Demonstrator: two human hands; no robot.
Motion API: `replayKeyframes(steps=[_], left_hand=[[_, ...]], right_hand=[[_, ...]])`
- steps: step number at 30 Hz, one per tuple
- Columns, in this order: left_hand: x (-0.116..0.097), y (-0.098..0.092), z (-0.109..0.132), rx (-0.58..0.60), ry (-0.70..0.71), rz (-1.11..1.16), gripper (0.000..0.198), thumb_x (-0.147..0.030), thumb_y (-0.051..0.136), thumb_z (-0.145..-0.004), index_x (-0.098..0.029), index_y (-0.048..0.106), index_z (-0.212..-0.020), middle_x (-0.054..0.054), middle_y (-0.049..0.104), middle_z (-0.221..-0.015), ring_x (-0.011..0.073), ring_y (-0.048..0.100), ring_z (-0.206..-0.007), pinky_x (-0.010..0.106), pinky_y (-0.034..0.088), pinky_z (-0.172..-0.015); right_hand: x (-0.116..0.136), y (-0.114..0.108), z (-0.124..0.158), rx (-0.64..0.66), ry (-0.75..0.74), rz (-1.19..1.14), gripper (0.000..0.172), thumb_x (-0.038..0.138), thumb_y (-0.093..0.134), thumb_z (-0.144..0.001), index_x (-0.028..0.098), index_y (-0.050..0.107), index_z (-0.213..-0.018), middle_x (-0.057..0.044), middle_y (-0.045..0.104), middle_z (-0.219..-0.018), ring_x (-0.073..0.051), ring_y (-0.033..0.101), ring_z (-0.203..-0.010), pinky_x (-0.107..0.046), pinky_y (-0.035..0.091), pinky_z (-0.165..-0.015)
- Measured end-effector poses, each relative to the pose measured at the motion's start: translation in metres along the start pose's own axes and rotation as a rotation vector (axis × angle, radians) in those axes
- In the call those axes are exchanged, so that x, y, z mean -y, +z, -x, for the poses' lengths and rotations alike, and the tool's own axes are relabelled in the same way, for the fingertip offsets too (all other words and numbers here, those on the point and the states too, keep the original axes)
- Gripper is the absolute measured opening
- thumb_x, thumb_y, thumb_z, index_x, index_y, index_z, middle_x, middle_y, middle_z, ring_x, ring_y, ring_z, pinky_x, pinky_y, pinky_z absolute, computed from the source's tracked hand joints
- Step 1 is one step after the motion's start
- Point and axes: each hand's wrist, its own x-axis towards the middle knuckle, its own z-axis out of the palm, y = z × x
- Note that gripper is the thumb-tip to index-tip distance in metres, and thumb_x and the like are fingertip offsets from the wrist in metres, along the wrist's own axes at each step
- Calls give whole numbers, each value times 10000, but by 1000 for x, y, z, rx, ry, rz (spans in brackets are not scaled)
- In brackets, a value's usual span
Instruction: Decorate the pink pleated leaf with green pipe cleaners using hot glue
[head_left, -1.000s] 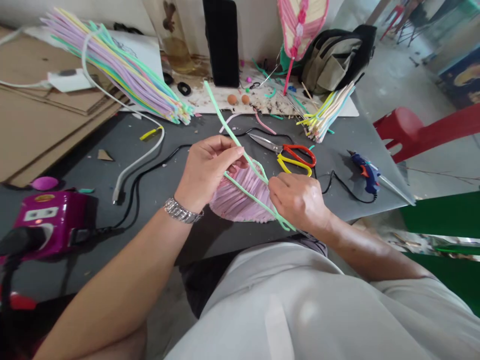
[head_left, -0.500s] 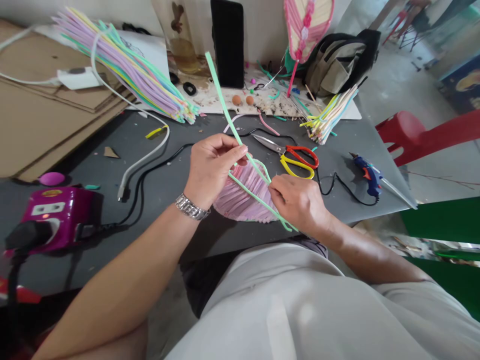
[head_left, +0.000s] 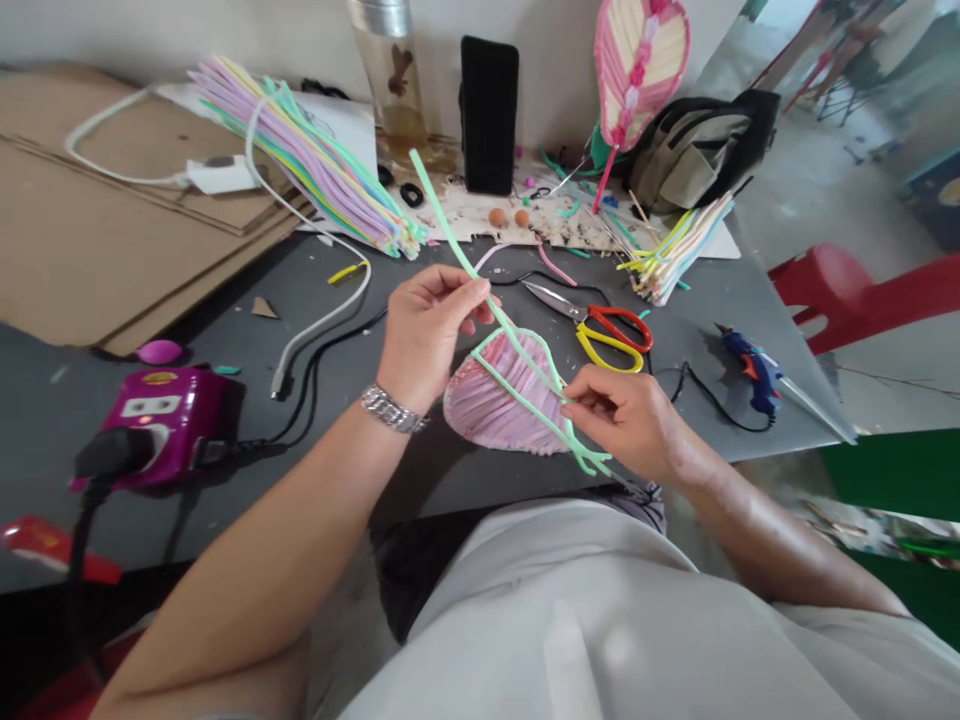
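Fingers of the left hand and right hand are pinched on a green strip, its far end left unattached beyond them, while between them a green loop is seemingly already shaped over a pink fan.

Strip spans from my left hand to my right hand, above table; panel underneath strip. Scissors just beyond my right hand; glue gun farther right, near table's edge. Power block well left of my left hand, cardboard behind it. Across back, left to right: stem bundle, bottle, phone, backpack. Stool past table's right side.
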Motion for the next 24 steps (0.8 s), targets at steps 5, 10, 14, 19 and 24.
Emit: replayKeyframes(steps=[5, 10, 14, 19, 24], left_hand=[[-1, -3, -2, 119, -165, 99, 188, -269, 781, -717, -196, 616, -662, -9, 657, -606, 90, 578, -526, 213, 439, -494], [7, 0, 1, 259, -219, 38, 189, -282, 809, -700, -177, 655, -666, -16, 622, -546, 84, 557, -492, 207, 432, -495], [8, 4, 4, 313, -246, 50, 238, -311, 845, -661, -170, 654, -669, -25, 618, -555, 75, 541, -497, 203, 415, -505], [2, 7, 8, 364, -240, 83, 275, -326, 850, -670, -166, 626, -664, -33, 606, -539, 67, 526, -493, 200, 410, -516], [-6, 4, 10, 452, -227, 68, 283, -304, 853, -665, -168, 605, -679, -36, 617, -592, 88, 588, -546, 221, 465, -566]], right_hand=[[-1, -9, 20, 161, 35, 174, 123, 264, 702, -831, 202, 604, -873, 44, 594, -748, -98, 506, -649, -223, 369, -622], [-4, -11, 34, 185, 42, 232, 141, 198, 659, -835, 210, 603, -964, 25, 642, -808, -121, 569, -708, -244, 407, -670], [-8, -14, 12, 53, 36, 27, 50, 253, 647, -888, 203, 651, -886, 19, 663, -765, -119, 578, -682, -241, 421, -636], [3, -3, -60, -204, -20, -252, 212, 376, 651, -900, 190, 659, -797, 1, 659, -705, -130, 562, -634, -267, 430, -602], [21, 11, -112, -326, -57, -346, 259, 389, 715, -827, 197, 615, -686, 27, 567, -607, -107, 476, -562, -263, 383, -537]])
